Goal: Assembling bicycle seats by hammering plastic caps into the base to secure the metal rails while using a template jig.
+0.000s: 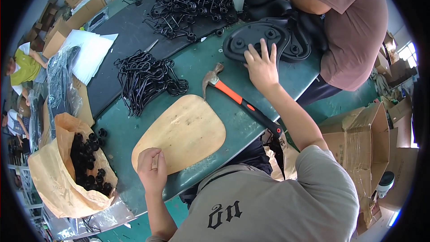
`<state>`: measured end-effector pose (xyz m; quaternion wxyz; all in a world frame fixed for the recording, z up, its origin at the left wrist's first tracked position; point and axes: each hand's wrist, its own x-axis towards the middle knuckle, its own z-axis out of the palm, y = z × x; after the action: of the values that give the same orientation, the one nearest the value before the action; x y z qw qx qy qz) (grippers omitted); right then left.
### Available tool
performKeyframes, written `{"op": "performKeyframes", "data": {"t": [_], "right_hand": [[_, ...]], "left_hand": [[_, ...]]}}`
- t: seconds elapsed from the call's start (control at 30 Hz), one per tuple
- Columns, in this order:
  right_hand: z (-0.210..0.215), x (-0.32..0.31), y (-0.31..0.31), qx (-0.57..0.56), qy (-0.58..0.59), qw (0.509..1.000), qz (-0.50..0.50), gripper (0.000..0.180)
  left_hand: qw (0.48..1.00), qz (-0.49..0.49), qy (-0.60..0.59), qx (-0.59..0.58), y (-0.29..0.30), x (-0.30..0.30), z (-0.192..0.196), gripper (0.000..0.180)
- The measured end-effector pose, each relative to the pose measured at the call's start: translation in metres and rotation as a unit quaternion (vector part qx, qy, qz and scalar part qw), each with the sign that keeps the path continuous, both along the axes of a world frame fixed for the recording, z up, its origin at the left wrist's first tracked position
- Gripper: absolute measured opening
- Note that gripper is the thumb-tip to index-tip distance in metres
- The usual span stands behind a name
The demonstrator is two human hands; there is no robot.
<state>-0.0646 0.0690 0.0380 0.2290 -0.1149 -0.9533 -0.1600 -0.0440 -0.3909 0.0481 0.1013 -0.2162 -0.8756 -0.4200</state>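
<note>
My left hand (151, 169) is closed, its fingers curled at the near left end of an oval wooden board (188, 130). What those fingers hold, if anything, is hidden. Reaching out to the right, my right hand (263, 65) has its fingers spread over the near edge of a black moulded seat-shaped part (239, 42) with round fittings on it. Between the board and that part lies a claw hammer (229, 92) with an orange and black handle. Left of the hammer is a tangled pile of bent black wire pieces (145, 80).
A brown paper bag (58, 175) spills black knob-like parts (89, 145) on the left. Scissors (151, 45) and a heap of black metal rods (192, 6) lie farther back. A co-worker (354, 31) handles black parts at the right. Cardboard boxes (354, 141) stand lower right.
</note>
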Motion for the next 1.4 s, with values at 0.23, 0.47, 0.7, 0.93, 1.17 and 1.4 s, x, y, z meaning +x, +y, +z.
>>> {"op": "performKeyframes", "data": {"t": [0.23, 0.47, 0.7, 0.93, 1.17, 1.4], "right_hand": [[0.058, -0.070, 0.041, 0.075, 0.102, 0.992, 0.011, 0.033], [0.082, -0.117, 0.132, 0.154, 0.127, 0.978, -0.065, 0.034], [0.038, -0.034, -0.025, -0.120, 0.009, 0.959, 0.256, 0.039], [0.025, 0.040, -0.122, -0.316, -0.042, 0.883, 0.343, 0.045], [0.038, 0.039, -0.117, -0.315, -0.047, 0.895, 0.312, 0.043], [0.039, 0.015, -0.164, -0.297, -0.051, 0.867, 0.397, 0.048]], "left_hand": [[1.000, -0.015, 0.001, -0.012, -0.010, 0.012, 0.003, 0.004], [1.000, -0.012, 0.001, -0.022, -0.021, 0.003, 0.007, 0.008], [0.998, -0.013, 0.053, -0.025, -0.016, -0.069, 0.013, 0.012], [0.962, 0.072, 0.235, -0.118, -0.031, -0.189, 0.027, 0.018], [0.887, 0.225, 0.134, -0.380, -0.142, -0.186, -0.027, 0.034], [0.934, 0.148, 0.138, -0.296, -0.125, -0.138, -0.035, 0.034]]}}
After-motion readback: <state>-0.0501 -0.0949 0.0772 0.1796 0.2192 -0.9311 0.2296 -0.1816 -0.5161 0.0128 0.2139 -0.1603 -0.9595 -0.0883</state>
